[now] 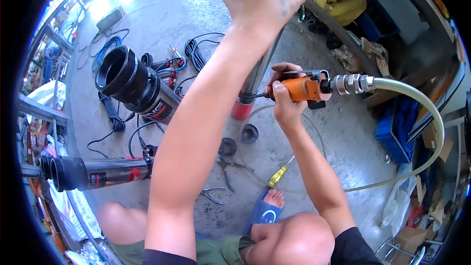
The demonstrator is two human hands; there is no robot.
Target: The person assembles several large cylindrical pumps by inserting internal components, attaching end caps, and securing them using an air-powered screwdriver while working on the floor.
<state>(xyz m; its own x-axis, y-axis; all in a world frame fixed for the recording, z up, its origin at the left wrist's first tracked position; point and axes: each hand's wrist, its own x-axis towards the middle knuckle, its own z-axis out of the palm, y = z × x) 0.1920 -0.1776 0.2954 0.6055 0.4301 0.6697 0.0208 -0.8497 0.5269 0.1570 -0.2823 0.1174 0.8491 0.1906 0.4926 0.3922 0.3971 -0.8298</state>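
My left hand (pixel 260 2), at the top of the view, is closed around the upper end of a slim steel pump tube (pixel 258 71). The tube stands tilted and has a red lower end (pixel 240 110); my forearm hides part of it. My right hand (pixel 283 95) grips an orange air tool (pixel 300 89) with a black lever. A metal coupling (pixel 351 84) joins the tool to a pale hose (pixel 434 113). The tool's thin dark tip points left and meets the tube just above the red part; whether it sits on a screw is too small to tell.
A large black-mouthed pump (pixel 149 93) and a lying steel pump (pixel 110 172) are at left. Two black rings (pixel 249 134), pliers (pixel 225 174) and a yellow-handled screwdriver (pixel 278 174) lie near my slippered foot (pixel 267 206). Cables, a blue crate (pixel 395 130) and shelves surround the floor.
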